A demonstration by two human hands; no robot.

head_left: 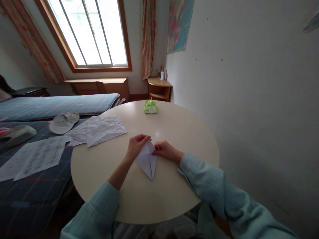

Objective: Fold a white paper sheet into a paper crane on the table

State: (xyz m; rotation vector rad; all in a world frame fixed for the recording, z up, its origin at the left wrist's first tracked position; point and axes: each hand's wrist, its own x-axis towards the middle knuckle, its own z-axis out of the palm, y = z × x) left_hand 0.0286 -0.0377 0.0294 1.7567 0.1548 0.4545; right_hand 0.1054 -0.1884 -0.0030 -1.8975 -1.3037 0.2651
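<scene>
While your left hand (137,145) pinches the top of the white, kite-shaped folded paper (146,162) over the round, cream-coloured table (180,124), your right hand (165,149) holds the paper's right edge, grip narrow.

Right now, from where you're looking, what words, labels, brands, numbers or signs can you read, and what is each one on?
None can be read.
Printed sheets at left: rows of marks, too small.
Green pack: a small dark mark, too small.
Colorful wall poster: blurred, no words legible.
Folded paper: no writing visible.
</scene>
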